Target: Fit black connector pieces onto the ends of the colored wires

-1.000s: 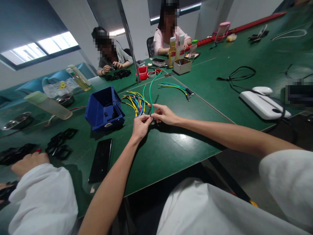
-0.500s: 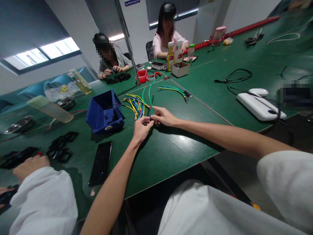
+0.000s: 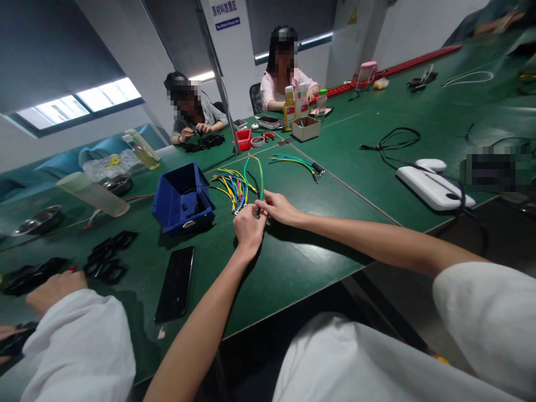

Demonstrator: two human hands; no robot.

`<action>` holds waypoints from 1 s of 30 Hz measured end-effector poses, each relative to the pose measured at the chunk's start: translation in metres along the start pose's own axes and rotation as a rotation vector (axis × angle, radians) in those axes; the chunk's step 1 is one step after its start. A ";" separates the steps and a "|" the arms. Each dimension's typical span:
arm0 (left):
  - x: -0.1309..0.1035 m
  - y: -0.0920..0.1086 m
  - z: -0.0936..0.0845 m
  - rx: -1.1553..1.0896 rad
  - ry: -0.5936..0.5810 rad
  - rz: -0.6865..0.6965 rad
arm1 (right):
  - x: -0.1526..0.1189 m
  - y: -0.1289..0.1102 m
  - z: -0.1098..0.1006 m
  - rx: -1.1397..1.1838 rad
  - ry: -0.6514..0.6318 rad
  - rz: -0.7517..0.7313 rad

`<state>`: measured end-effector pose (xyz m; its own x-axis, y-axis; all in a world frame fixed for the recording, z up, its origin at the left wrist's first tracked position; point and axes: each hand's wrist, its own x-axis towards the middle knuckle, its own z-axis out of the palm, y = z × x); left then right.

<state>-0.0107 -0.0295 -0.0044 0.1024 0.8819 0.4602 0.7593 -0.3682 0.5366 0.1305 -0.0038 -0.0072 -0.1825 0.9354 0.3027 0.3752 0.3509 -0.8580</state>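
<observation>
Resting at the far left of the worktop (image 3: 335, 195), a co-worker's hand (image 3: 56, 290) lies near some black frames (image 3: 109, 247), with a dark phone (image 3: 176, 283) to the right of them. Next comes a blue bin (image 3: 163, 204) with small black pieces (image 3: 184, 206) inside. Just beside it, a loose bundle of coloured wires (image 3: 234, 187) lies fanned out, its metal-tipped ends toward the person. Near those ends, the left hand (image 3: 250, 226) has its grip closed, thumb and fingertips pinched on the lower end of a yellow-green wire (image 3: 262, 181), which rises above the worktop in a gentle curve; the fingers hide the end itself. The right hand (image 3: 278, 209) meets it from the other side, thumb and forefinger clamped on the same wire close to the left fingertips. The wire looks light and springy rather than limp, since it stands up unsupported; its coating is probably smooth, a little slippery and hardly fragile. A pinch close to the end should control it best, leaving the long free part to sway. Farther right lie a smaller bundle of wires (image 3: 299, 162), a black cable (image 3: 380, 148) and a white device (image 3: 431, 190).
</observation>
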 end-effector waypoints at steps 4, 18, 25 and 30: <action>-0.004 0.002 0.003 0.087 0.048 0.008 | 0.004 0.009 0.004 0.049 -0.006 0.036; -0.003 0.008 0.001 0.489 -0.102 0.490 | 0.006 0.005 -0.007 0.027 0.084 0.195; 0.013 -0.004 -0.016 0.263 0.037 0.372 | 0.018 0.017 -0.022 0.001 0.039 0.173; 0.056 -0.035 -0.065 0.250 0.416 0.015 | 0.020 0.023 -0.025 -0.078 0.001 0.178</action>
<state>-0.0734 0.0142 0.0487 -0.1122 0.6657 0.7377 0.8960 -0.2532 0.3648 0.1579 0.0244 -0.0106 -0.1062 0.9831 0.1494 0.4711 0.1821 -0.8631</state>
